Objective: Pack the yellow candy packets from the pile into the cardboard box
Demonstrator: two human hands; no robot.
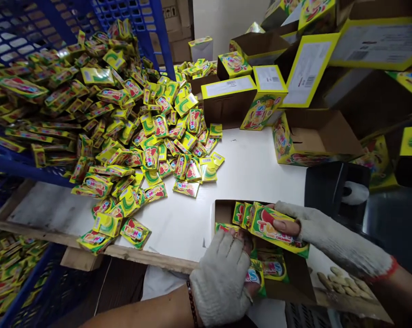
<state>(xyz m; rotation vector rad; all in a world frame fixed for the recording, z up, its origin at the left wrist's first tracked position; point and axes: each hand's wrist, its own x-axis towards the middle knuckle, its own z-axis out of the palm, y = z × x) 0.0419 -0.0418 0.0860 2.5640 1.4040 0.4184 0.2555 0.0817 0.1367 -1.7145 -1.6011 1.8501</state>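
Note:
An open cardboard carton (294,280) lies at the table's front edge, with several small yellow-green packs printed with watermelon inside it. My right hand (315,232), in a white fingerless glove, is closed on a small yellow pack (270,228) above the carton, its thumb across the printed face. Two similar packs (243,213) stand against that one's left end. My left hand (222,273), gloved the same way, reaches into the carton from the front. Its fingers curl around a yellow pack (255,275), partly hidden by the hand.
A large heap of loose packs (151,155) spills from a tipped blue plastic crate (161,41) onto the white table (178,223). Open printed display boxes (315,136) are stacked at back right. A black device (335,184) stands right of the carton. Another blue crate (31,291) with packs sits lower left.

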